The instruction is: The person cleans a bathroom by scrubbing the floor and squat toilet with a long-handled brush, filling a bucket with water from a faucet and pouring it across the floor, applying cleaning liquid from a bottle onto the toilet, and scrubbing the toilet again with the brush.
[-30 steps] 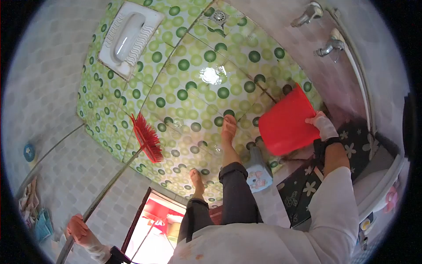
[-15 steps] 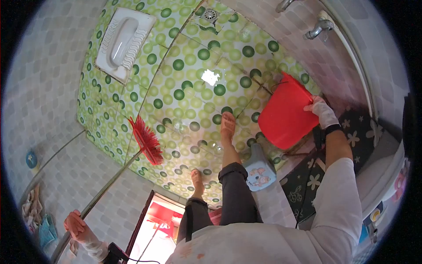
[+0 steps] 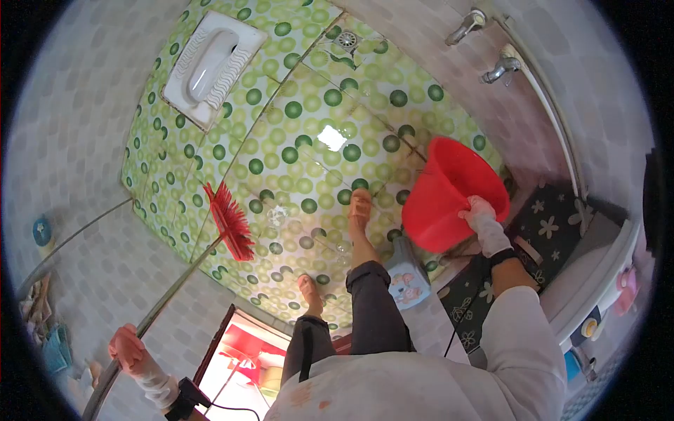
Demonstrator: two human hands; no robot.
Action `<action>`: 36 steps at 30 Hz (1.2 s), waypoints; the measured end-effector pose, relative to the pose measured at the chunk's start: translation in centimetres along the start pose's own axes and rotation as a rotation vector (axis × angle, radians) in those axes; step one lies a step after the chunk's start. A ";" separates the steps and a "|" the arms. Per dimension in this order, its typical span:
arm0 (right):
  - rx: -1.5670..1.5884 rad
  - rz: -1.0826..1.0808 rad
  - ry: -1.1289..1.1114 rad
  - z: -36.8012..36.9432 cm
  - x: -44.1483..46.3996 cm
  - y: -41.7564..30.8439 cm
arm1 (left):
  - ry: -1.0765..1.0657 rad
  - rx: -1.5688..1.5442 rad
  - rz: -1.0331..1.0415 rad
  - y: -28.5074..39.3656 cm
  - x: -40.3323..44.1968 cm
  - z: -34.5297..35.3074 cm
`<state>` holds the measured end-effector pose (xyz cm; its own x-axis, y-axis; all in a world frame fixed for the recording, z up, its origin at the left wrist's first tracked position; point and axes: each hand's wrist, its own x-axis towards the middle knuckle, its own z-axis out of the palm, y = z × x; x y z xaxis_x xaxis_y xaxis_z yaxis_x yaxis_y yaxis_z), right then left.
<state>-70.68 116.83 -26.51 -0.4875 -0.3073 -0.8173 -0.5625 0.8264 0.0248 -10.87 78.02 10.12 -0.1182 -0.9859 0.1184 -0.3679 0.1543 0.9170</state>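
Note:
In the head view, my gloved left hand is closed around the long handle of a broom. Its red bristles rest on the green-dotted tile floor to the left. At the right, my gloved right hand grips the near rim of a red bucket. The bucket is tilted, and its mouth shows toward the wall side. Part of the inside is visible, but its bottom is hidden. My feet in sandals stand between the broom and the bucket.
A squat toilet is set in the floor at the far left, with a floor drain beyond. Taps jut from the right wall. A small blue stool stands near my leg, beside a washing machine-like white unit.
My right hand has moved left and down, bringing the bucket rim closer and turning the bucket so its inside shows. My left hand still holds the broom, which has barely moved.

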 end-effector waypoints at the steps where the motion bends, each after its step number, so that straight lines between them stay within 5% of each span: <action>1: -0.005 -0.006 0.001 -1.0 -1.1 -1.8 | -0.023 -0.003 0.000 0.0 -0.1 -0.1; 5: -0.133 -0.030 -0.030 -0.5 -2.6 -3.9 | 0.127 0.304 0.053 0.4 -0.6 1.4; 8: -0.133 -0.098 -0.185 -1.8 -3.7 -6.7 | 0.112 0.119 -0.005 2.3 -0.4 5.2; 14: -0.317 -0.086 -0.311 0.2 -2.0 -6.7 | 0.023 0.112 -0.072 0.4 -0.7 0.3; 26: -0.589 -0.344 -0.132 -0.2 -5.3 -15.0 | 0.260 -0.019 -0.057 -0.7 -4.2 -7.6; 32: -0.624 -0.515 -0.041 -4.6 -11.8 -27.3 | 0.391 -0.102 -0.081 -3.5 -4.7 -12.1; 36: -0.701 -0.674 -0.027 -1.2 -12.3 -35.2 | 0.315 -0.177 -0.042 -4.1 -4.0 -16.7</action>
<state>-45.68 90.92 -16.67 0.0928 -0.5953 -0.7981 -0.9924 0.0100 -0.1229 6.47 80.30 12.27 0.1932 -0.9670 0.1658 -0.1980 0.1270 0.9719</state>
